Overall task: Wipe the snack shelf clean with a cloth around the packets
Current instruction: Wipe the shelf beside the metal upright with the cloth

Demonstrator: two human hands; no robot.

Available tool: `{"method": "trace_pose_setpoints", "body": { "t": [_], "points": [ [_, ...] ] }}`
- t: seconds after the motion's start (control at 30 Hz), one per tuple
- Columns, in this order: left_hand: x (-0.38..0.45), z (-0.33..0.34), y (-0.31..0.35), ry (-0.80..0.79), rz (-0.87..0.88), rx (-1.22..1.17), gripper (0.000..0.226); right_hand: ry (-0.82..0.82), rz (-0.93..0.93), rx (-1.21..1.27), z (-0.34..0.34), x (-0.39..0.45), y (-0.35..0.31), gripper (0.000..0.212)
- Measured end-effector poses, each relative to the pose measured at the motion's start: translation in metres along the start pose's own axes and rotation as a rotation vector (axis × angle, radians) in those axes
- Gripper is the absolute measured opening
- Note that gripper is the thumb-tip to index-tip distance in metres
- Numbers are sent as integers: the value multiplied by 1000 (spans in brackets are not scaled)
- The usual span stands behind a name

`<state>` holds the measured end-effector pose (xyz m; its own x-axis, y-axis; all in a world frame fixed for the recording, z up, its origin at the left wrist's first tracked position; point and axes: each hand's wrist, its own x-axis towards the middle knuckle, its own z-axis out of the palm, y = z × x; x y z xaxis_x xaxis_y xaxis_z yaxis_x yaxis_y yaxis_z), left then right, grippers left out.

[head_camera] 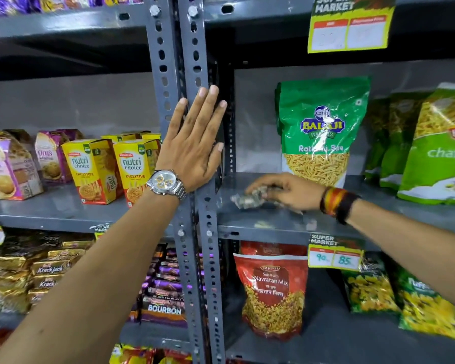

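Observation:
My right hand presses a small grey cloth flat on the grey metal snack shelf, at its bare left end. The cloth looks blurred. A green Balaji sev packet stands upright just behind that hand. My left hand, fingers spread and holding nothing, lies flat against the perforated grey upright post between the two shelf bays. A watch is on the left wrist, and coloured bands are on the right wrist.
More green packets fill the shelf's right part. Yellow Nutri Choice boxes and purple oat biscuit packs stand on the left bay. Below are a red Navratan Mix bag, Bourbon packs and a price tag.

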<state>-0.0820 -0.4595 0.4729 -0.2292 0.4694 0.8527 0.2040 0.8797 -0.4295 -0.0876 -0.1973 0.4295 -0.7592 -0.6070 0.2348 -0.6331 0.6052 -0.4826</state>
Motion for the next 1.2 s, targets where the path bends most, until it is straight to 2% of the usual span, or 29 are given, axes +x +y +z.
{"method": "trace_pose_setpoints", "body": {
  "t": [0.1,0.27,0.5,0.63,0.7,0.77,0.83,0.93,1.07,1.2],
  "points": [
    [-1,-2,1,-3,-11,-2,68,177,29,-11,5,43,0,31],
    [-2,2,-2,-14,-4,-2,69,173,207,-78,36,94,23,34],
    [-3,0,0,-23,-11,4,69,88,85,-25,27,8,23,33],
    [-2,-1,2,-28,-32,2,70,38,107,-5,3,-79,24,32],
    [-4,-1,3,-31,-43,8,71,81,112,21,-10,-96,22,31],
    [-3,-4,6,-49,-43,0,72,191,122,19,-18,-89,21,32],
    [-2,-7,8,-69,-46,-6,73,226,146,-15,-10,-69,19,33],
    [-5,-9,8,-90,-45,-18,74,176,164,-28,24,-41,7,34],
    [-18,-3,12,-97,-29,-18,73,19,12,78,40,-32,-23,33],
    [-23,1,14,-95,-48,-30,70,177,140,41,29,-27,-4,34]
  ]
}}
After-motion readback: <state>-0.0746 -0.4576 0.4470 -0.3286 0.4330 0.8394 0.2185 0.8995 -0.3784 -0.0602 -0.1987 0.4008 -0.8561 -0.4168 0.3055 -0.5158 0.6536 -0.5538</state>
